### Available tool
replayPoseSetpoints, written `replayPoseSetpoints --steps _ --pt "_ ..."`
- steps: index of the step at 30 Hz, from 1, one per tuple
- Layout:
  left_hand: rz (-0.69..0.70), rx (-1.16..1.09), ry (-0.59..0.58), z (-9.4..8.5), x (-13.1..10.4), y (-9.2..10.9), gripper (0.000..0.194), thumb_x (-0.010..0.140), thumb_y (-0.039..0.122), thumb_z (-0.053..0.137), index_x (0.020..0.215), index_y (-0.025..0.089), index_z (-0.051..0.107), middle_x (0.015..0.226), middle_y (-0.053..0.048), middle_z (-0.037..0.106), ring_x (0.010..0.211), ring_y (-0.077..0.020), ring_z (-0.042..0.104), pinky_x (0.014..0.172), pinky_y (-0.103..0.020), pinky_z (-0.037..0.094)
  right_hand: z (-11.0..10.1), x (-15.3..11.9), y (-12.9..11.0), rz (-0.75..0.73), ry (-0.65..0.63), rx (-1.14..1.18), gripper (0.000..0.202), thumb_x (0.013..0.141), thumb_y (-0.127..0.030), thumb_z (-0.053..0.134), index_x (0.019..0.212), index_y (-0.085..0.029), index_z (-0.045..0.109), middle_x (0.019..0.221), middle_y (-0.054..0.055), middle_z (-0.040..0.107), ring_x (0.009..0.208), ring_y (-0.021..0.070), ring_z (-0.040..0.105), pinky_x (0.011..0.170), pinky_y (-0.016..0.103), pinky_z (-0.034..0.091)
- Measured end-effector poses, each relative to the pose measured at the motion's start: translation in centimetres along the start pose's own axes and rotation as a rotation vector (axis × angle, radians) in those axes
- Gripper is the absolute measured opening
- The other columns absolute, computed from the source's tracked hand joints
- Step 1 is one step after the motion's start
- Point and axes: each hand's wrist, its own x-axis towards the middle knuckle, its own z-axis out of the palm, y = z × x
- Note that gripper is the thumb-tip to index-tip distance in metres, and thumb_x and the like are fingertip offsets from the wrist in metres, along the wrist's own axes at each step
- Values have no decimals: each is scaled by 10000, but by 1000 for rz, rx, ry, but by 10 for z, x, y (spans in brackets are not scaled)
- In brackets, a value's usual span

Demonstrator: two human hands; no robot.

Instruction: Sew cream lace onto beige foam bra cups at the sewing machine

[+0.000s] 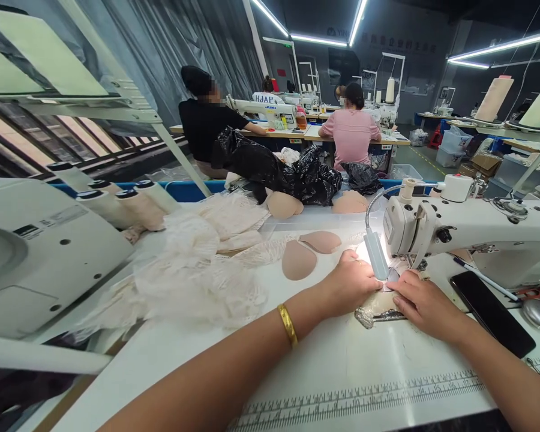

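Note:
At the needle of a white sewing machine [490, 216], both hands meet over a small pale piece of fabric lit by a grey lamp [376, 255]. My left hand [351, 282], with a gold bangle on the wrist, pinches the fabric from the left, its fingers drawn together. From the right, my right hand [420, 300] grips it close to the presser foot. The fingers hide most of the fabric. Two beige bra cups [299, 260] lie left of my left hand, beside a heap of cream lace [193, 282].
A black phone [492, 313] and a pen [486, 279] lie right of my right hand. A ruler strip [369, 399] runs along the front edge. Thread cones [141, 207] stand at left. Black plastic bags [315, 174] and two seated people are beyond the table.

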Motion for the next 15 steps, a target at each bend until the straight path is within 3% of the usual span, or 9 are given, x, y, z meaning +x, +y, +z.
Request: replayPoseSetpoints --steps 4,7,11,13,15 --pt "5 9 -37 0 5 -4 229 861 12 536 812 192 668 797 1 681 816 -197 614 847 -395 272 4 -1 7 5 22 -14 292 1037 -237 462 1249 -237 662 992 83 666 902 262 619 730 395 551" --pt "-57 116 -73 0 -7 17 160 838 55 590 929 167 658 890 -49 693 829 -230 640 795 -391 301 8 -9 17 -46 65 -8 295 1050 -263 442 1221 -252 682 1026 85 704 889 261 657 789 433 564" --pt "-119 178 -202 -15 -46 51 75 913 162 599 980 170 631 962 -54 703 777 -213 642 768 -403 358 30 -22 54 -71 153 -40 332 1042 -404 478 1275 -318 698 1215 96 732 1013 314 709 826 462 576" --pt "-228 177 -210 -30 -74 60 125 967 229 582 1066 179 639 1090 -74 722 889 -232 671 833 -422 395 48 -24 78 -59 159 -50 350 1016 -477 503 1262 -353 720 1254 91 729 1080 345 708 831 468 578" --pt "-388 219 -146 -48 -106 61 304 953 215 595 1255 180 613 1296 -120 684 1113 -281 654 941 -455 403 63 -23 97 -61 171 -44 367 1002 -513 512 1256 -361 729 1261 88 730 1096 355 708 863 485 573"
